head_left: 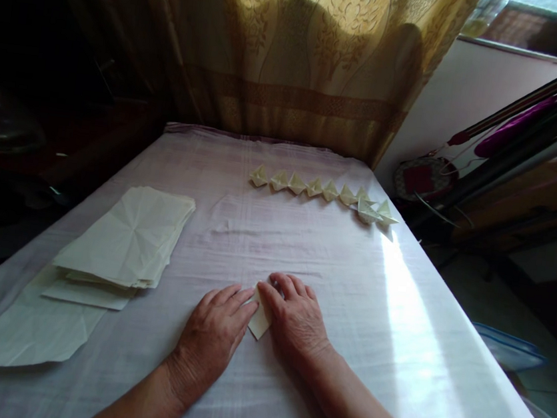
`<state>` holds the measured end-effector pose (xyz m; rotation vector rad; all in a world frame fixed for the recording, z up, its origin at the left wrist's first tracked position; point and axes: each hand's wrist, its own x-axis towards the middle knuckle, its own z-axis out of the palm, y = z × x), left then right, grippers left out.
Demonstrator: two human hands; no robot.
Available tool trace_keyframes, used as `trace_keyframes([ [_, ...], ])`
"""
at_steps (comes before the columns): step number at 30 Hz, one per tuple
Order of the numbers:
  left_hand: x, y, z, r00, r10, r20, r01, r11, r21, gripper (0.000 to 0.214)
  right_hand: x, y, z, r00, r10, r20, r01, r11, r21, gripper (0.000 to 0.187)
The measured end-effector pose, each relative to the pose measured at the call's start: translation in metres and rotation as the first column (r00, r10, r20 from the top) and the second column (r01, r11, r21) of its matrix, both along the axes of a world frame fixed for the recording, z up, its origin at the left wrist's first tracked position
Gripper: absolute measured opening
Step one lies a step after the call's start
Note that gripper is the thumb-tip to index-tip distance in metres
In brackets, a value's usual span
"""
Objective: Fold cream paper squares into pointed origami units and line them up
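Observation:
A small piece of folded paper (260, 321) lies on the cloth-covered table between my two hands, its lower corner pointing towards me. My left hand (218, 323) rests palm down, fingers stretched out, with the fingertips against the paper's left edge. From the other side, my right hand (297, 312) lies over the right part of the paper, fingers extended and pressing on it. Both hands cover the paper's sides, so its full outline is hidden.
A stack of creased paper sheets (124, 238) sits at the left, with a loose sheet (33, 329) beneath. Several folded paper boats (314, 187) stand in a row at the back right. Behind the table (203, 167) hangs a gold curtain (296, 50). Sunlight crosses the right side.

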<state>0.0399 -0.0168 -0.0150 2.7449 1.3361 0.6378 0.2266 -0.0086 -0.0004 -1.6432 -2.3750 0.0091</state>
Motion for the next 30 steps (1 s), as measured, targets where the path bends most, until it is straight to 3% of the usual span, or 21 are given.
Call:
trace_keyframes([
  [10, 0.001, 0.001, 0.001, 1.0, 0.006, 0.01, -0.006, 1.0, -0.015, 0.031, -0.001, 0.001, 0.002, 1.0, -0.005, 0.006, 0.005, 0.999, -0.039, 0.037],
  [14, -0.006, 0.01, 0.002, 0.993, 0.001, 0.12, 0.014, 0.992, -0.127, 0.026, -0.001, 0.003, 0.003, 1.0, -0.025, 0.004, 0.025, 0.997, -0.068, 0.034],
  [21, -0.016, 0.024, 0.006, 0.959, 0.121, 0.258, -0.034, 0.947, -0.32, 0.018, 0.006, -0.003, -0.004, 0.996, -0.039, -0.081, 0.033, 0.997, -0.067, 0.041],
  [26, -0.009, 0.025, 0.01, 0.939, 0.232, 0.256, -0.138, 0.932, -0.335, 0.024, 0.006, -0.003, -0.009, 0.986, -0.101, -0.134, 0.096, 0.995, -0.039, 0.036],
  [30, -0.006, 0.026, 0.008, 0.932, 0.272, 0.241, -0.202, 0.939, -0.277, 0.026, 0.009, -0.005, -0.009, 0.968, -0.157, -0.194, 0.161, 0.987, 0.005, 0.03],
])
